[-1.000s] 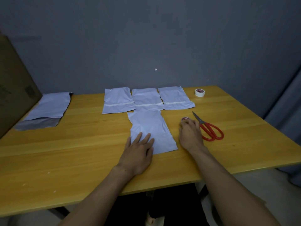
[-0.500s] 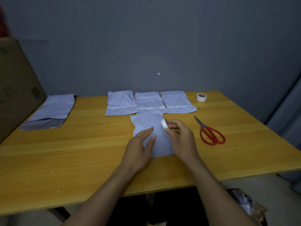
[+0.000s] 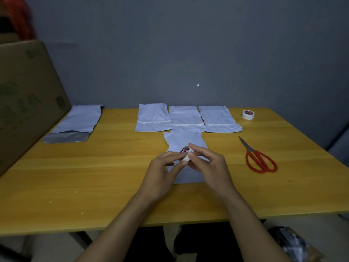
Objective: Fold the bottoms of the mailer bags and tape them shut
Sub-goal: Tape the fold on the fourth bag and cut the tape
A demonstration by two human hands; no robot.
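table (image 3: 94,176): yellow wood top, running across the view; both forearms are reaching in over its near edge.
left hand (image 3: 160,174): hovering above the table near the middle, fingers curling onto the tape roll from the left and gripping it.
right hand (image 3: 211,167): just beside the left, thumb and fingers pinching the same roll from the right, index finger arching over its top.
tape roll (image 3: 185,153): small white roll with a red-printed core, being held off the table between the two hands, tilting on edge.
mailer bag (image 3: 181,138): pale blue, lying flat right under the hands and the roll; near edge is showing just past the wrists, far end is touching the middle bag of the row behind. The hands are covering its middle, so whether the bottom is folded cannot be told.
scissors (image 3: 260,159): red handles, lying shut to the right of the right hand, well apart from it, blades pointing away.
taped bags (image 3: 153,118): three lying side by side beyond the work bag, each showing a white strip across it.
bag stack (image 3: 77,123): sitting at far left, grey inside showing at its near end.
spare roll (image 3: 248,114): lying flat at the far right corner.
cardboard box (image 3: 24,103): leaning in at the left edge, beside the stack.
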